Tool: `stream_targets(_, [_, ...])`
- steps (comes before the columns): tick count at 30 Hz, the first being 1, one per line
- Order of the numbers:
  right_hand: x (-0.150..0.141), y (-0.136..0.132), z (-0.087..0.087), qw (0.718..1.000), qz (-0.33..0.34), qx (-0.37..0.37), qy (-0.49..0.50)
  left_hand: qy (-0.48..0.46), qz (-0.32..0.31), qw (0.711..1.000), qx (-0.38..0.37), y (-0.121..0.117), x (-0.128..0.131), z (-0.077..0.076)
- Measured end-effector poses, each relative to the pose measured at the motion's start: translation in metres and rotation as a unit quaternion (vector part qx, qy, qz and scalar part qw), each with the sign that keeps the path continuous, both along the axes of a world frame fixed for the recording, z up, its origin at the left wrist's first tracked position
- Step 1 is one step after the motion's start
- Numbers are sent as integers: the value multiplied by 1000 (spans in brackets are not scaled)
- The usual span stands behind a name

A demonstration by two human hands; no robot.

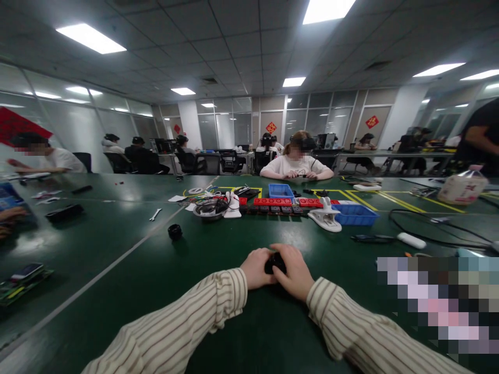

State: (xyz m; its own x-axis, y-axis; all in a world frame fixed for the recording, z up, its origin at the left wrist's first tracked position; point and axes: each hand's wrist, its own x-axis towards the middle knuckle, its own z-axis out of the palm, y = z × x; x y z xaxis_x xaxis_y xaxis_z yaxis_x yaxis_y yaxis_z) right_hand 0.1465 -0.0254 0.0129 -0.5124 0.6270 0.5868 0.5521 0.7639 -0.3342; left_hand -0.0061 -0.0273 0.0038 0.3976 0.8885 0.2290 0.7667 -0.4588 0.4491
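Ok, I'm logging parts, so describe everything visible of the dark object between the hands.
The dark object looks black, rounded and glossy, perhaps plastic. The left hand holds its left side, the right hand its right, thumb across the near face. Whether it touches the green table, I cannot tell. Finer parts are too dark.

Bright ceiling panels (91, 38) above glass partitions (225, 129) and green tabletop (218, 249).

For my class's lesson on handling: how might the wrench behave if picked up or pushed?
The wrench looks like shiny metal, so probably stiff and fairly heavy for its size. Lying flat on the smooth table, it would likely slide rather than roll.
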Motion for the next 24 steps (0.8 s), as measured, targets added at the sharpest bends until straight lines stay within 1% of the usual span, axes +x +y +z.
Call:
stream_targets(5, [2,7,-8,995,-100,-9,17,8,37,998,56,-4,2,-7])
stream_targets(8, [2,9,-10,993,-120,-12,9,25,56,996,68,-3,3,-9])
stream_targets(13, [1,1,-7,995,-98,-8,-2,40,51,995,77,-4,0,-10])
stream_targets(17, [1,-7,-4,999,-51,-8,-11,43,26,996,68,-4,-5,-12])
stream_targets(21, [2,-11,0,1000,-3,-3,-18,47,14,997,64,-2,-7,-13])
stream_targets(24, [3,-10,1,1000,11,0,-13,51,10,997,62,0,-7,-13])
